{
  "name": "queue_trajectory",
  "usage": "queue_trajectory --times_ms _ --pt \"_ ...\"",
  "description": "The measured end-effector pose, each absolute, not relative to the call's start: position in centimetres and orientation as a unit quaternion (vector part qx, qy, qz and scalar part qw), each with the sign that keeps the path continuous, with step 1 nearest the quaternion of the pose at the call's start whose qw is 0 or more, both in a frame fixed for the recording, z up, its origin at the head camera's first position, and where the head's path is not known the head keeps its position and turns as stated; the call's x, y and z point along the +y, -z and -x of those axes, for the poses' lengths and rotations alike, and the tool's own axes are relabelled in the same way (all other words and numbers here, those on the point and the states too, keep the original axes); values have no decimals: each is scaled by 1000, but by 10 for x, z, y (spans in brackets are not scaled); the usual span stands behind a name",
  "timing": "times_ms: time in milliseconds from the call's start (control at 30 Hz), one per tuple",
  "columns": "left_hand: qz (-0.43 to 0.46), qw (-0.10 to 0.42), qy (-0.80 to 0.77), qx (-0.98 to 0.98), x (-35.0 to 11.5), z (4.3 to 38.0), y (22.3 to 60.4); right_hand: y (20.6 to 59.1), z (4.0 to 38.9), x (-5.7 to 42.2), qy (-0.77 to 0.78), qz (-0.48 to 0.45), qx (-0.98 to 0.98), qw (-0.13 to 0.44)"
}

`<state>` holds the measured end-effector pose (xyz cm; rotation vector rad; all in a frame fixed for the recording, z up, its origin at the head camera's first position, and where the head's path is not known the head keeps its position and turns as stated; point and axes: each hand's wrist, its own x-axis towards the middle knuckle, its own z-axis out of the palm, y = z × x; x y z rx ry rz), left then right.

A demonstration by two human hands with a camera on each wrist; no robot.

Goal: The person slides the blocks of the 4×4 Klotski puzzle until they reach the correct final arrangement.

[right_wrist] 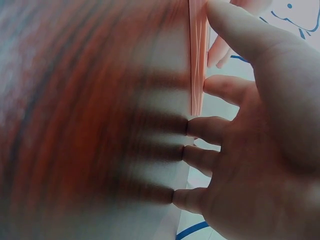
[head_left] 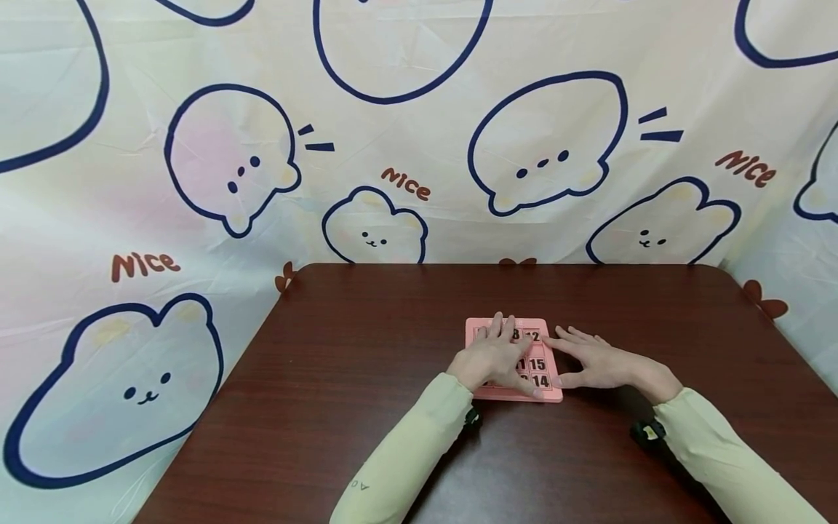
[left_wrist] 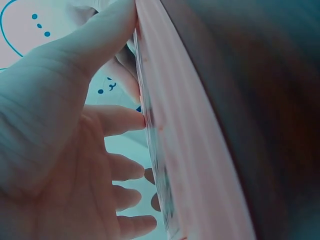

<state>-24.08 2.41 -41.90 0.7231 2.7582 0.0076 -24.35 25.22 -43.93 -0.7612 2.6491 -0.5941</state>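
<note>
A pink sliding number puzzle (head_left: 553, 356) lies flat on the dark wooden table, with black numbers such as 12, 15 and 14 showing on its right side. My left hand (head_left: 494, 358) spreads over its left and middle part and hides most of the other tiles. In the left wrist view, the fingertips (left_wrist: 135, 120) of that hand meet the top face of the puzzle (left_wrist: 185, 130). At the right edge of the puzzle is my right hand (head_left: 596, 364), fingers spread. Its thumb and index finger touch the frame (right_wrist: 197, 65), and the other fingertips (right_wrist: 195, 157) rest on the table.
The brown table (head_left: 366, 327) reaches back to a pale cloth backdrop (head_left: 452, 145) printed with cartoon bears and the word Nice. A dark wrist strap (head_left: 648, 431) shows under the right sleeve (head_left: 727, 451). The left sleeve (head_left: 406, 444) is also pale green.
</note>
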Motion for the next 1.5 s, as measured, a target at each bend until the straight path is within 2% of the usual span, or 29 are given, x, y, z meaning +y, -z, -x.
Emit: queue_trajectory --times_ms 667,1000,1300,1500 --pt "-292 105 34 950 30 225 419 438 243 251 208 258 927 175" --pt "-259 141 -12 955 23 227 416 442 243 251 208 259 928 167" --pt "-193 147 -15 970 4 240 415 443 244 250 197 251 933 167" --pt "-193 153 -16 969 2 242 415 440 244 251 201 252 932 165"
